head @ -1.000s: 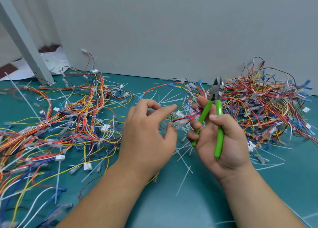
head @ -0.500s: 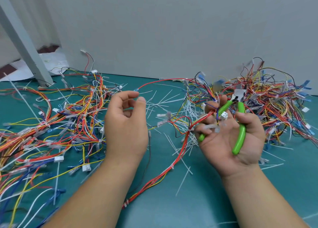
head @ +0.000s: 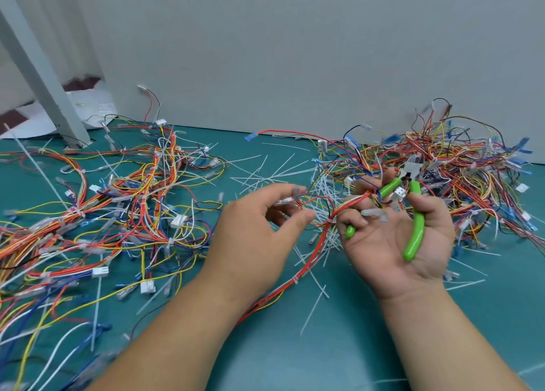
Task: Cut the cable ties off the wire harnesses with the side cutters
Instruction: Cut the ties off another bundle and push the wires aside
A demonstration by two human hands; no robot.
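Wire harness [head: 310, 255] is hanging between both hands over the teal mat [head: 324, 349]. Left hand [head: 253, 228] is loosely pinching a branch of it. Right hand [head: 395, 243], palm up, is gripping the green-handled side cutters [head: 416, 228] and trapping wires under its fingertips. Drawing the bundle taut would be exposing the white cable tie [head: 331, 221], so the blades are nipping strap only, not insulation.

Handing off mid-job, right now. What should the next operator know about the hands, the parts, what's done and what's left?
Right hand: palm up, holds the green side cutters and grips one harness; the cutters are on no tie.
Left hand: pinches that harness's loose end.
Done: many cut ties lie on the mat.
Left: this harness shows white ties uncut. More wires sit in the left pile, with ties visible, and the right pile.
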